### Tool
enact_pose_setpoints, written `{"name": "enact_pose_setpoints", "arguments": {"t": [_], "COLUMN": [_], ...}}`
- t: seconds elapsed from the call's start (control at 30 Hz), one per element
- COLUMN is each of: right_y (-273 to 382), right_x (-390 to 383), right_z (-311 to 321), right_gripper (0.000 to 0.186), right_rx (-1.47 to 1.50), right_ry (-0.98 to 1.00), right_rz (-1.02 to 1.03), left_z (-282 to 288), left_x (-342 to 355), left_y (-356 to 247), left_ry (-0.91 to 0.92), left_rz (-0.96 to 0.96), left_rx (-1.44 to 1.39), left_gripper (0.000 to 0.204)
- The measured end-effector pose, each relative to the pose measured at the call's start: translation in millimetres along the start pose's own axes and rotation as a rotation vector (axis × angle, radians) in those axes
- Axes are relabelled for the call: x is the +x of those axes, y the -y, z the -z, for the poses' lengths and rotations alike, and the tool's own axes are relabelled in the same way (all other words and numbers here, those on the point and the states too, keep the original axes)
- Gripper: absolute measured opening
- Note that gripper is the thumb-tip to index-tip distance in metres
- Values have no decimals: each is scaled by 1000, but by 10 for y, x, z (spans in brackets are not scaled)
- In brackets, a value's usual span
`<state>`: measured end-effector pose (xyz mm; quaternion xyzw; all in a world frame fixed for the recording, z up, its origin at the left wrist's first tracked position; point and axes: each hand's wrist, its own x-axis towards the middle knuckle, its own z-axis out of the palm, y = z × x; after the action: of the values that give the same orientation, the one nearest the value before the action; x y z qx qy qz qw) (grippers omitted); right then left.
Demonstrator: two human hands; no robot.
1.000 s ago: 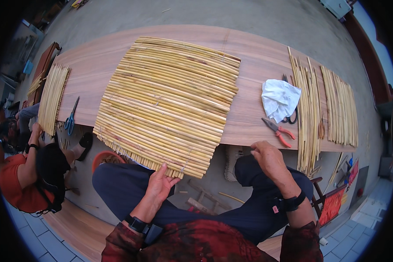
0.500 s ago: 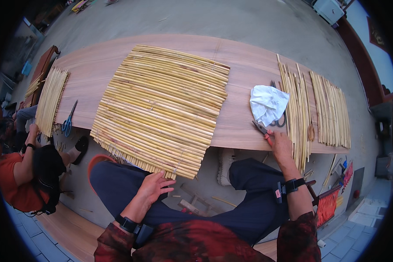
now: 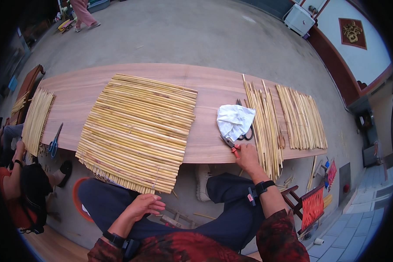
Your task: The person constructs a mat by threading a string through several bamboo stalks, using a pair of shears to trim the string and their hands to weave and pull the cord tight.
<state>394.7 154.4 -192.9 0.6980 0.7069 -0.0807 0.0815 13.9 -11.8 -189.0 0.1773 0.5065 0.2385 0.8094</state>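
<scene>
My right hand (image 3: pixel 247 158) grips red-handled pliers (image 3: pixel 231 146) at the table's front edge, beside a white cloth (image 3: pixel 235 120), black-handled shears (image 3: pixel 248 132) and loose bamboo sticks (image 3: pixel 264 126). My left hand (image 3: pixel 145 207) is at the lower edge of a big mat of tied bamboo sticks (image 3: pixel 135 126), with its fingers loosely curved and apart, thumb at the stick ends. The mat lies on the wooden table (image 3: pixel 207 94), overhanging its front edge.
Blue scissors (image 3: pixel 55 142) and another bamboo bundle (image 3: pixel 37 120) lie left, where a co-worker's hand (image 3: pixel 19 148) works. More sticks (image 3: pixel 300 118) lie right, above a red-seated chair (image 3: pixel 311 207). A person in pink trousers (image 3: pixel 81 13) walks behind. An orange bucket (image 3: pixel 78 201) sits under the table.
My right hand has moved onto the pliers and taken hold of them. My left hand's fingers have loosened at the mat's edge. The view has tilted up, bringing the walking person into sight.
</scene>
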Motion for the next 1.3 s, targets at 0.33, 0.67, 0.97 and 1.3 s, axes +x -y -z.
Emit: {"name": "enact_pose_setpoints", "arguments": {"t": [0.33,0.67,0.97,1.3], "right_y": [434,1411,1508,1640], "right_x": [-509,-1474,-1446,-1344], "right_z": [231,-246,-310,-422], "right_gripper": [40,49,68,74], "right_rx": [1043,1267,1141,884], "right_ry": [331,283,514,446], "right_rz": [-102,44,198,362], "left_z": [-667,-895,-593,-420], "left_x": [217,394,195,215], "left_y": [-134,160,216,219], "left_ry": [150,-3,77,104], "left_rz": [-264,-207,-156,-97], "left_rx": [231,35,-91,-145], "left_gripper": [42,29,20,18]}}
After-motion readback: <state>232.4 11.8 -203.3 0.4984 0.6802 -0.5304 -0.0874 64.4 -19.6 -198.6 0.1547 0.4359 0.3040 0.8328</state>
